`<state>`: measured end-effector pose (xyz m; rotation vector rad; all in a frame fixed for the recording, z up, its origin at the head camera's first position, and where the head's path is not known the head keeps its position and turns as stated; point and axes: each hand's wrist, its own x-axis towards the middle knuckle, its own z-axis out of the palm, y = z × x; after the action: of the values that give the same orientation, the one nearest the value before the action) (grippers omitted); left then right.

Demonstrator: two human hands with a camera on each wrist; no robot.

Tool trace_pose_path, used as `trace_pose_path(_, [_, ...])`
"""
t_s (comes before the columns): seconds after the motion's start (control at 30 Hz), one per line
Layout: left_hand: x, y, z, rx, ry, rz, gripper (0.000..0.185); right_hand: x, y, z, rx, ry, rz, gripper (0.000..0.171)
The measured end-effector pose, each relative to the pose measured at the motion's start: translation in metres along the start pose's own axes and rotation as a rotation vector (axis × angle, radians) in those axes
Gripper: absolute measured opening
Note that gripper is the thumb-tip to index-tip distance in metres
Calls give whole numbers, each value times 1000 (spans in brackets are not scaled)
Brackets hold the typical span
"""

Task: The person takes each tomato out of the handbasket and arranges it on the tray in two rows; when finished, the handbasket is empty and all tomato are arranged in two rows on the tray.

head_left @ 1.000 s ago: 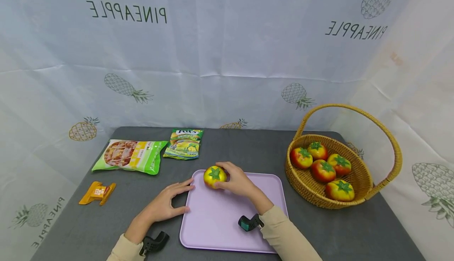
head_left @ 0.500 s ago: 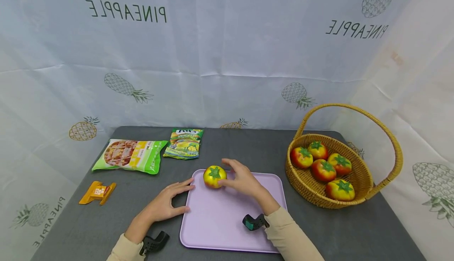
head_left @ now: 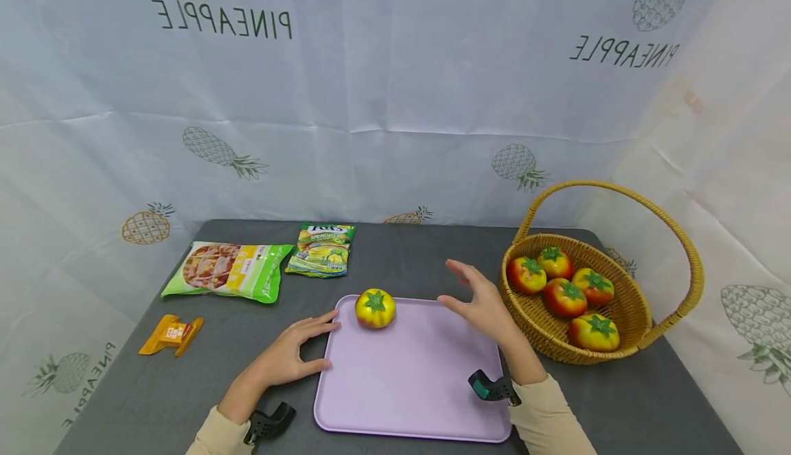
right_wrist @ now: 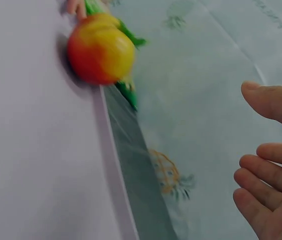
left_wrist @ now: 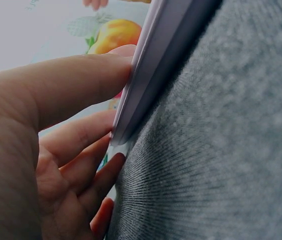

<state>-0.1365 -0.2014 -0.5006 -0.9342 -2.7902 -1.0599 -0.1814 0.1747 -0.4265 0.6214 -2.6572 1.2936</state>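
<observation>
One tomato [head_left: 375,308] sits at the far left corner of the lilac tray [head_left: 414,386] in the head view, smooth, rounded and probably light, best cupped around its sides; the right hand [head_left: 480,302] hovers apart from it, fingers spread and holding nothing. From the left wrist, the left hand [left_wrist: 41,145] lays straight fingers against the tray's edge on the tabletop [left_wrist: 220,150]. From the right wrist, the loosely curved fingers [right_wrist: 273,102] touch nothing.
</observation>
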Motion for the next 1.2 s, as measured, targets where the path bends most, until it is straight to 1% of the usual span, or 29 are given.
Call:
trace_pose_path(0.07, [0,0,0,-1,-3,-2,58,-6,5,-13,-16,45,-8,66])
trace_pose_path(0.17, [-1,0,0,1,-5,-1,58,-16,14,-31,-53,96,5,65])
trace_pose_path(0.3, [-1,-1,1,1,2,5,58,-28,26,-54,-88,131,79,65])
trace_pose_path(0.37, [-1,-1,1,-2,2,4,58,-34,34,-65,-87,144,119,65])
trace_pose_path(0.5, [-2,0,2,-14,-6,-5,58,-50,46,-83,-86,175,188,65])
trace_pose_path(0.63, [-1,0,2,-23,-9,-11,58,-62,54,-101,-121,195,265,67])
trace_pose_path(0.77, [-1,0,1,-15,-4,-4,58,-67,60,-117,-157,178,335,72])
trace_pose_path(1.0, [0,-1,0,-17,0,-7,58,-70,75,-137,-189,96,433,80])
trace_pose_path(1.2, [0,0,0,-22,-7,-12,58,-67,87,-145,-273,25,467,83])
